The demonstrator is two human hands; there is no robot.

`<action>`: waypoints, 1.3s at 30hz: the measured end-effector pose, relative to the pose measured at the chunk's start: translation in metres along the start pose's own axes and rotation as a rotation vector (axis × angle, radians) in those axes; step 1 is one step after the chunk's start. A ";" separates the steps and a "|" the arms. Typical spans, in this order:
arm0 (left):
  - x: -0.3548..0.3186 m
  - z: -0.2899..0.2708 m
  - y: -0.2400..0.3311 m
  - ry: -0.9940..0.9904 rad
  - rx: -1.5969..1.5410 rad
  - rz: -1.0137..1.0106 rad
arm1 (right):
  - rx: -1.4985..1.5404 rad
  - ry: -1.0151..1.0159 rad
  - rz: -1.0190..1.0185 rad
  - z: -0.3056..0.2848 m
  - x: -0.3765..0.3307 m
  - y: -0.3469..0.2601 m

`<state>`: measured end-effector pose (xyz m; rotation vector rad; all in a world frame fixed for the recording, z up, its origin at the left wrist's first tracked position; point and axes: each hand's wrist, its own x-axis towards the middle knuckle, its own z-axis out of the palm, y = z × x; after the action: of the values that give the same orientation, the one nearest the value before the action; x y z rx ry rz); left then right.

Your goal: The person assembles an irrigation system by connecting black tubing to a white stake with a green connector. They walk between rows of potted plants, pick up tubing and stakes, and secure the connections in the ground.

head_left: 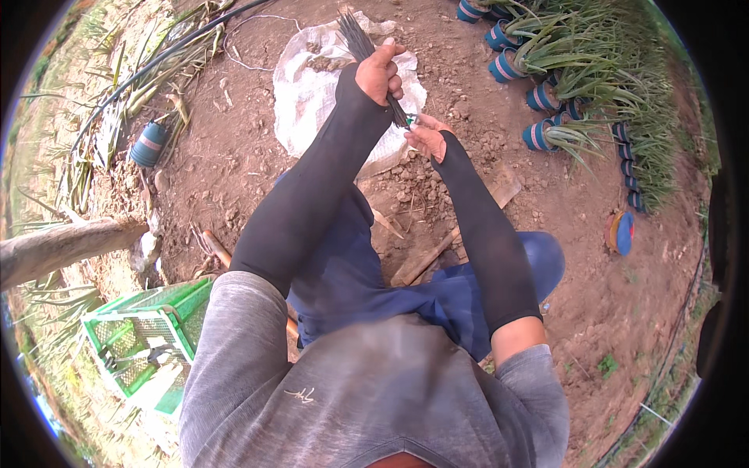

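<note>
My left hand [380, 72] is closed round a bundle of thin, dark, stiff strips [356, 36]. They fan out above the fist, and their lower ends slant down toward my right hand [429, 137]. The fingers of that hand are drawn together beside those ends, at a small green thing [410, 120] too small to name. Beneath both hands a crumpled white woven sack [300, 101] lies spread on the soil, with some dirt on it.
Potted spiky-leaved plants [593, 78] in blue-green pots line the far right. A blue-and-red round object [622, 233] lies nearer. At left are a tipped pot [148, 145], a black hose [168, 53], a wooden post [70, 248] and a green crate [144, 343].
</note>
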<state>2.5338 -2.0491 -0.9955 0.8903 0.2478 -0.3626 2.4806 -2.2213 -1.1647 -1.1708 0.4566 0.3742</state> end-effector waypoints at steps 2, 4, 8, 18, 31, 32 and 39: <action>-0.008 0.004 0.006 0.044 -0.024 0.000 | -0.481 0.019 0.126 -0.014 0.026 0.019; -0.001 -0.009 0.005 0.028 -0.008 0.027 | -1.165 0.165 -0.074 -0.012 0.021 0.025; -0.001 -0.008 0.008 -0.013 -0.080 0.050 | -0.876 -0.027 -0.024 -0.032 0.003 -0.014; 0.007 -0.004 0.002 -0.126 -0.259 -0.121 | -0.921 -0.078 -0.374 -0.008 -0.093 -0.169; 0.002 0.035 -0.040 -0.266 -0.214 -0.273 | -0.784 -0.057 -0.486 0.036 -0.152 -0.167; 0.002 0.037 -0.041 -0.236 -0.238 -0.308 | -0.824 -0.052 -0.499 0.033 -0.152 -0.165; 0.017 0.034 -0.064 -0.318 -0.223 -0.365 | -1.035 -0.052 -0.689 -0.018 -0.159 -0.169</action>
<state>2.5254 -2.1165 -1.0265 0.5546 0.1517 -0.7920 2.4292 -2.3043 -0.9534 -2.2109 -0.2647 0.0042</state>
